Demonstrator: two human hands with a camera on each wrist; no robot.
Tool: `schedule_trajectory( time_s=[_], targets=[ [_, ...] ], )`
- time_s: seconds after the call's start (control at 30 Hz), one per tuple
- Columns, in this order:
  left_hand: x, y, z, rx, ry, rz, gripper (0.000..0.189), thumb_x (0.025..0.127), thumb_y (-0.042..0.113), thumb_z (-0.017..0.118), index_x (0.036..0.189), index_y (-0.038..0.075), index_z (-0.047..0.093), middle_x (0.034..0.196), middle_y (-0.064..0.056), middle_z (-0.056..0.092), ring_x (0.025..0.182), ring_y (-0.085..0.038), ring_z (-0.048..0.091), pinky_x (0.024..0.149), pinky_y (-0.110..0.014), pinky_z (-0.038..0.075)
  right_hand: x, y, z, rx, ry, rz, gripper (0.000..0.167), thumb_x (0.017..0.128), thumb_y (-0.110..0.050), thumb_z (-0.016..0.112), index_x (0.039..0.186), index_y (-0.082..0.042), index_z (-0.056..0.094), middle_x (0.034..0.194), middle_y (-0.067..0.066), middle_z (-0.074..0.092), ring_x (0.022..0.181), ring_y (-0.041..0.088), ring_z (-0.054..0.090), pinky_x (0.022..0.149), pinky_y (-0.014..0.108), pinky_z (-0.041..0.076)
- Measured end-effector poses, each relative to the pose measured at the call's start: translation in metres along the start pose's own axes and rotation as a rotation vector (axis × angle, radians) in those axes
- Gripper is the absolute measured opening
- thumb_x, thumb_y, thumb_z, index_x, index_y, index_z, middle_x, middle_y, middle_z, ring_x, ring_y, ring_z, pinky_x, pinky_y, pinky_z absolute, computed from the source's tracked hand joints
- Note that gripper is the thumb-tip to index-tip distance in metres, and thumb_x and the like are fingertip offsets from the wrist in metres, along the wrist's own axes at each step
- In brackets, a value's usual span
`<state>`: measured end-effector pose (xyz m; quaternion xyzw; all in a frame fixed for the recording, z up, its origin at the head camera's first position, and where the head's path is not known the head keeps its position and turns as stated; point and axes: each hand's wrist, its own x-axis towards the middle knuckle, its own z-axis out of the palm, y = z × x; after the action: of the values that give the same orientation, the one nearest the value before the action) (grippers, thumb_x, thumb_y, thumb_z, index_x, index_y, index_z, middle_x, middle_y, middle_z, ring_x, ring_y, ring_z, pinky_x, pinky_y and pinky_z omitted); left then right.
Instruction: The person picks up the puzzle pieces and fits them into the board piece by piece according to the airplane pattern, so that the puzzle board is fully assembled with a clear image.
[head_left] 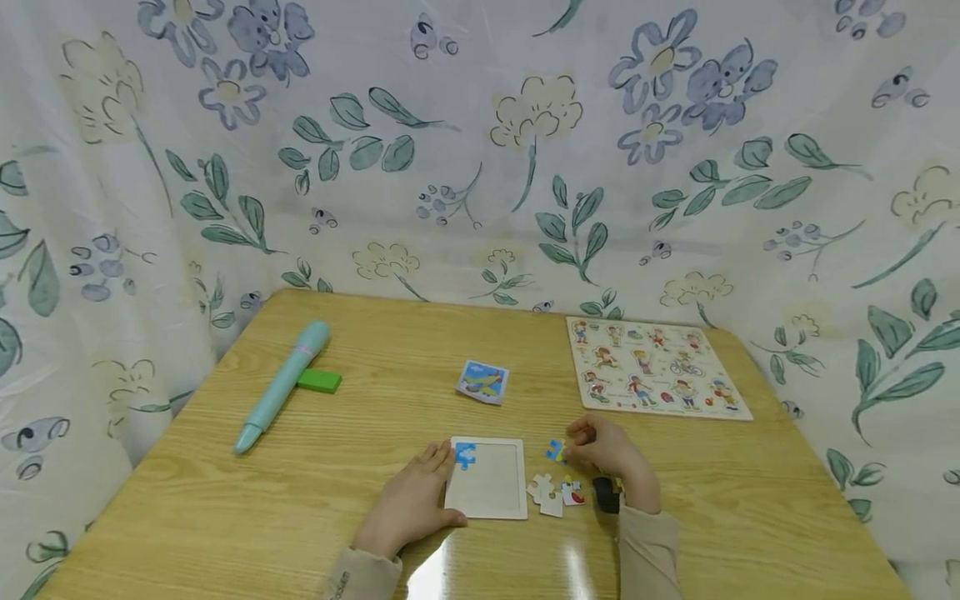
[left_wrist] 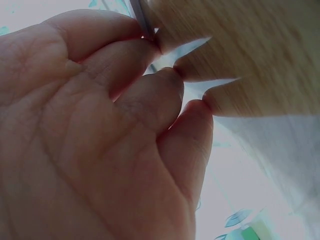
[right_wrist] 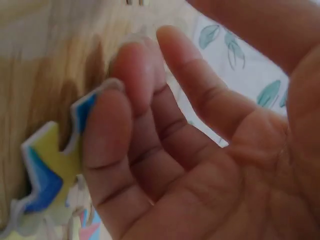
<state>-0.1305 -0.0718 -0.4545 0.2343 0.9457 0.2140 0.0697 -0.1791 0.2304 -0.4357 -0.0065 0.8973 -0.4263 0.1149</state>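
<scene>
My left hand (head_left: 415,498) rests along the left edge of a square wooden puzzle tray (head_left: 522,483), its thumb by the lower left corner. A blue puzzle piece (head_left: 465,455) lies in the tray's upper left corner. Right of the tray, my right hand (head_left: 609,454) holds a blue and yellow puzzle piece (head_left: 555,450) at its fingertips. In the right wrist view a fingertip covers one corner of this puzzle piece (right_wrist: 47,165). Just below are a plain-backed piece (head_left: 547,496) and a red and white piece (head_left: 573,492).
A small picture card (head_left: 483,382) of an airplane lies behind the tray. A board with children's figures (head_left: 660,367) lies at the back right. On the left are a large teal pen-shaped object (head_left: 281,387) and a green block (head_left: 320,381). A flowered curtain (head_left: 465,208) hangs behind.
</scene>
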Motion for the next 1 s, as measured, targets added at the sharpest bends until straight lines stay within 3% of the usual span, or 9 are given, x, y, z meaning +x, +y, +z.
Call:
schedule_trajectory(
  time_s=[0.1,0.27,0.47,0.73,1.0],
  targets=[
    [0.000,0.000,-0.001,0.006,-0.006,-0.001,0.094,0.073,0.043,0.079,0.142,-0.008,0.041,0.153,-0.023,0.035,0.141,-0.043,0.035,0.115,-0.055,0.033,0.001,0.001,0.001,-0.002,-0.018,-0.009,0.041,0.078,-0.005,0.076,0.114,0.006,0.060,0.084,0.007,0.053,0.074,0.016,0.047,0.061,0.025,0.041],
    [-0.001,0.002,-0.001,-0.002,-0.014,-0.007,0.093,0.074,0.043,0.079,0.142,-0.008,0.041,0.153,-0.023,0.034,0.141,-0.042,0.034,0.115,-0.055,0.032,0.003,-0.006,0.010,-0.115,0.016,0.005,0.042,0.073,-0.011,0.082,0.106,0.002,0.060,0.082,0.004,0.048,0.073,0.017,0.045,0.062,0.026,0.038],
    [0.000,0.001,-0.001,0.008,-0.015,-0.006,0.094,0.074,0.044,0.078,0.142,-0.008,0.040,0.154,-0.023,0.034,0.142,-0.042,0.034,0.116,-0.055,0.032,0.005,-0.013,0.017,-0.223,0.052,0.034,0.032,0.075,-0.012,0.082,0.095,-0.002,0.059,0.088,0.008,0.056,0.079,0.020,0.051,0.068,0.030,0.045],
    [0.001,0.000,-0.001,0.010,-0.015,-0.009,0.094,0.074,0.043,0.079,0.143,-0.008,0.040,0.154,-0.023,0.034,0.142,-0.042,0.033,0.116,-0.055,0.032,0.008,-0.016,0.023,-0.277,0.098,-0.036,0.022,0.076,-0.010,0.081,0.085,-0.004,0.063,0.089,0.007,0.052,0.076,0.018,0.048,0.068,0.030,0.044],
    [0.001,0.000,0.000,-0.003,-0.011,-0.011,0.095,0.073,0.044,0.079,0.143,-0.008,0.040,0.154,-0.023,0.034,0.142,-0.042,0.033,0.116,-0.055,0.032,0.011,-0.017,0.024,-0.258,0.089,-0.047,0.024,0.076,-0.007,0.080,0.092,-0.004,0.063,0.091,0.008,0.058,0.080,0.019,0.051,0.074,0.035,0.048]
  ],
)
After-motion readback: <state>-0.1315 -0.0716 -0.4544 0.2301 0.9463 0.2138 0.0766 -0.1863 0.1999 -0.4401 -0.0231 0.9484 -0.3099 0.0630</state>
